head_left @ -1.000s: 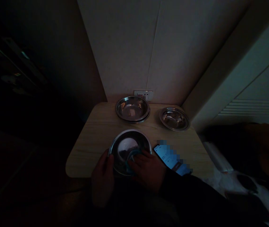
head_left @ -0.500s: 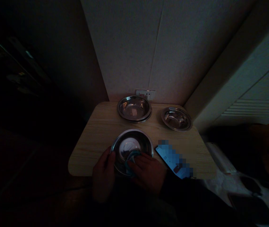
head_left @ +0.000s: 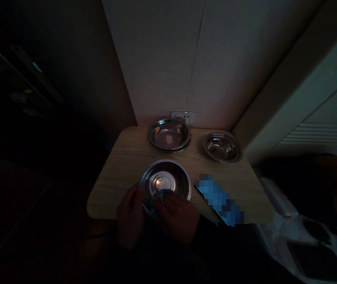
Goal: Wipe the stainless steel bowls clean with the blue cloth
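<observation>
A shiny metal bowl (head_left: 180, 175) rests near the front edge of the small wooden table, its inside facing up. My left hand (head_left: 130, 217) grips the bowl's rim at the left, thumb on the near side and fingers partly hidden. Inside the bowl's near left part, my right hand (head_left: 176, 217) presses a bluish cloth (head_left: 156, 205) against the wall. The fingers are closed over the cloth and hide much of it. Dim light blurs the finer details.
Stacked metal bowls (head_left: 168, 136) stand at the back of the table (head_left: 109, 189), and more stacked bowls (head_left: 223, 149) at the back right. A phone (head_left: 218, 201) with a lit, pixelated screen lies to the right. A wall socket (head_left: 183, 116) sits behind.
My right hand has moved slightly left with the cloth, along the bowl's near side. The left hand keeps its hold on the rim. The view has shifted a little.
</observation>
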`<action>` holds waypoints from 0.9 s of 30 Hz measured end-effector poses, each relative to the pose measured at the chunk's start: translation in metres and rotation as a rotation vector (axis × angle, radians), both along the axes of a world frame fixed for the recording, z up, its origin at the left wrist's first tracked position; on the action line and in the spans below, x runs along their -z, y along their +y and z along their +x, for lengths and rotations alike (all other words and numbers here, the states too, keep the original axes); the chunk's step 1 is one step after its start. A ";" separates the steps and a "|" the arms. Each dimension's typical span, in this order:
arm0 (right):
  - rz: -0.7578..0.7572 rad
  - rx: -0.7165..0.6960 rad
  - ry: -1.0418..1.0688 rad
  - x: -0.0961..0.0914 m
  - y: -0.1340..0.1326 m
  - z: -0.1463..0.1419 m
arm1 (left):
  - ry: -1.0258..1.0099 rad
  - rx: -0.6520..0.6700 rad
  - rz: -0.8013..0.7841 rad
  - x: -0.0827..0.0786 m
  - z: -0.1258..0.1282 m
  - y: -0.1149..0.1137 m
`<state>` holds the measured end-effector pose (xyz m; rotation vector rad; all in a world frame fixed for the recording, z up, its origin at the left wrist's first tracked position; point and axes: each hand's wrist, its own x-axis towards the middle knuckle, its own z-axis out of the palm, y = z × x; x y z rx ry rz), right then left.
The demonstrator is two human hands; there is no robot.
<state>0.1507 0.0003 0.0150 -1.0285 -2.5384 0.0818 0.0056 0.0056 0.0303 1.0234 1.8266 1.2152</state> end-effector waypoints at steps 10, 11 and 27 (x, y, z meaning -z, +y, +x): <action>0.122 0.022 -0.005 0.008 -0.001 0.018 | -0.049 0.076 0.003 0.011 0.011 -0.005; 0.116 0.028 -0.001 0.008 0.000 0.014 | -0.061 0.086 0.010 0.014 0.012 -0.007; 0.033 0.151 -0.042 0.005 0.003 0.016 | -0.091 0.054 0.009 0.017 0.014 0.021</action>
